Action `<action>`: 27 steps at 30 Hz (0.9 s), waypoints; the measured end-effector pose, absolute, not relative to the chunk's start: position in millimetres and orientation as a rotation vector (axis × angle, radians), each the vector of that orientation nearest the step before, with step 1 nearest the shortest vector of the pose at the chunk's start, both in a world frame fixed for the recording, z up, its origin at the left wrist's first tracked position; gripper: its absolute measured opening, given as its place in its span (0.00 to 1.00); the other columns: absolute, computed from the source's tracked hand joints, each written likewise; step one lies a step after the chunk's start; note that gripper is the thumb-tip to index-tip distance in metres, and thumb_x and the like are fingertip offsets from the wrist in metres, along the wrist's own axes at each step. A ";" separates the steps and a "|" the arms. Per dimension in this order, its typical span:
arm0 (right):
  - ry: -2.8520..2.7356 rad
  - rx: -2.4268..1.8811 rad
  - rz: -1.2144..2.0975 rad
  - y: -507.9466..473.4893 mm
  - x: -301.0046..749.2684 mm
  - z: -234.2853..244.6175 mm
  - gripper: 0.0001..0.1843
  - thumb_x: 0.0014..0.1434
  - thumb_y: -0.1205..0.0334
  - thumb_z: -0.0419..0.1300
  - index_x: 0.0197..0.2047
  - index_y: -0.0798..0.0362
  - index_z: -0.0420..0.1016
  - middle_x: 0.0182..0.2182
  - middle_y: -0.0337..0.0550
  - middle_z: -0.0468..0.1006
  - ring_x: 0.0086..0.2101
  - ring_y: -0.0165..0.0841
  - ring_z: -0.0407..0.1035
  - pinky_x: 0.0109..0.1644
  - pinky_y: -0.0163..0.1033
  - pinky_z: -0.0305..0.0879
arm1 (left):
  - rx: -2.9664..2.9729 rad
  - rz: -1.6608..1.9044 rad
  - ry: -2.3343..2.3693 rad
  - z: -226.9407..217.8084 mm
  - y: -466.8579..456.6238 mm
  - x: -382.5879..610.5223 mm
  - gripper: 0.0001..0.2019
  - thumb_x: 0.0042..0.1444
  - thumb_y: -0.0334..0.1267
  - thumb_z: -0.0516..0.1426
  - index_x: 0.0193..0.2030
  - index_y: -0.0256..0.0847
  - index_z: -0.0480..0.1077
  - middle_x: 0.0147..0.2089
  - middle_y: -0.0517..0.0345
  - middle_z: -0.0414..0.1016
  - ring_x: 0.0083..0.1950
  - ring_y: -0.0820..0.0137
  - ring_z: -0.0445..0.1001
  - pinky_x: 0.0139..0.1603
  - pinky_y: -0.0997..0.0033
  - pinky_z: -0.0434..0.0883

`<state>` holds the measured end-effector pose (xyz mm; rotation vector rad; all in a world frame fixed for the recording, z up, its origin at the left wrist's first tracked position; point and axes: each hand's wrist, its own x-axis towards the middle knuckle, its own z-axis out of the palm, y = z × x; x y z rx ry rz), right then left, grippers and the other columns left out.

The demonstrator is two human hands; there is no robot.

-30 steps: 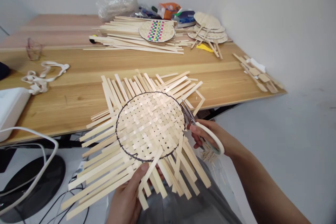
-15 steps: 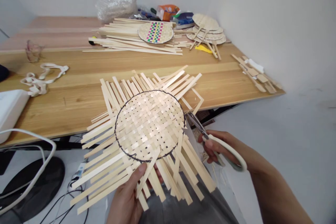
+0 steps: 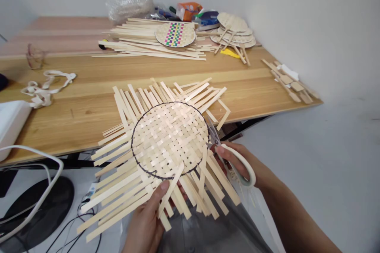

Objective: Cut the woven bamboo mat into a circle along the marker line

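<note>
A round woven bamboo piece (image 3: 170,140), edged with a dark outline, has flat strips sticking out around much of its rim. My left hand (image 3: 150,211) grips it at the near edge, thumb on top and fingers underneath among the strips. White-handled scissors (image 3: 242,162) are in my right hand (image 3: 234,156), fingers closed about the handles. Their blades point up and away, parted, right beside the dark outline at the piece's right side. Whether the blades touch a strip I cannot tell. A bent loose strip (image 3: 224,114) lies just beyond the blade tips.
The wooden table (image 3: 89,106) bears a strip pile (image 3: 130,47), a coloured woven disc (image 3: 175,34), stacked fans (image 3: 234,31) and wooden handles (image 3: 292,83). At left are a cloth band (image 3: 44,89), a white box (image 3: 13,126) and a white cable (image 3: 55,182).
My right hand has moved left with the scissors, bringing the blades up against the right rim. The woven piece has shifted only slightly in my left hand.
</note>
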<state>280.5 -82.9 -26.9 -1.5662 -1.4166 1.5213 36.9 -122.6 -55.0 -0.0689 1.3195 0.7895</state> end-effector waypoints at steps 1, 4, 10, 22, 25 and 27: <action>-1.417 -1.564 1.519 -82.3 279.6 -27.7 0.27 0.66 0.39 0.53 0.25 0.52 0.64 0.22 0.37 0.70 0.26 0.30 0.64 0.34 0.36 0.59 | -0.069 0.794 1.332 -54.1 -122.0 37.9 0.14 0.56 0.39 0.65 0.48 0.38 0.79 0.48 0.51 0.85 0.55 0.52 0.80 0.54 0.60 0.79; -1.425 -1.568 1.511 -80.5 277.4 -29.9 0.28 0.65 0.37 0.53 0.25 0.52 0.63 0.23 0.37 0.68 0.26 0.30 0.62 0.33 0.36 0.57 | -0.070 0.799 1.359 -51.8 -120.6 40.7 0.14 0.58 0.37 0.63 0.52 0.40 0.77 0.51 0.52 0.84 0.56 0.54 0.79 0.53 0.61 0.79; -1.327 -1.583 1.524 -81.8 274.0 -30.9 0.29 0.64 0.36 0.52 0.25 0.52 0.63 0.22 0.37 0.66 0.25 0.30 0.61 0.31 0.36 0.56 | -0.035 0.770 1.380 -49.8 -120.5 43.6 0.10 0.55 0.36 0.65 0.45 0.38 0.80 0.45 0.48 0.85 0.55 0.49 0.79 0.53 0.56 0.79; -1.352 -1.639 1.494 -82.9 273.8 -30.2 0.29 0.61 0.32 0.54 0.29 0.52 0.65 0.27 0.38 0.66 0.29 0.31 0.60 0.34 0.37 0.57 | -0.012 0.771 1.370 -40.3 -119.4 48.6 0.08 0.58 0.36 0.63 0.42 0.36 0.80 0.47 0.47 0.84 0.54 0.51 0.80 0.50 0.61 0.80; -1.342 -1.649 1.477 -83.0 272.3 -30.2 0.30 0.60 0.31 0.54 0.28 0.52 0.63 0.26 0.37 0.63 0.28 0.30 0.58 0.33 0.37 0.55 | -0.012 0.768 1.365 -40.5 -119.4 49.5 0.08 0.58 0.36 0.63 0.40 0.35 0.81 0.47 0.46 0.84 0.54 0.51 0.80 0.51 0.61 0.79; -1.329 -1.647 1.465 -83.4 270.9 -30.6 0.31 0.59 0.30 0.54 0.27 0.52 0.62 0.25 0.37 0.62 0.28 0.30 0.57 0.33 0.37 0.55 | -0.018 0.773 1.350 -42.0 -119.5 49.3 0.08 0.58 0.37 0.64 0.40 0.35 0.81 0.47 0.45 0.84 0.54 0.51 0.80 0.52 0.60 0.79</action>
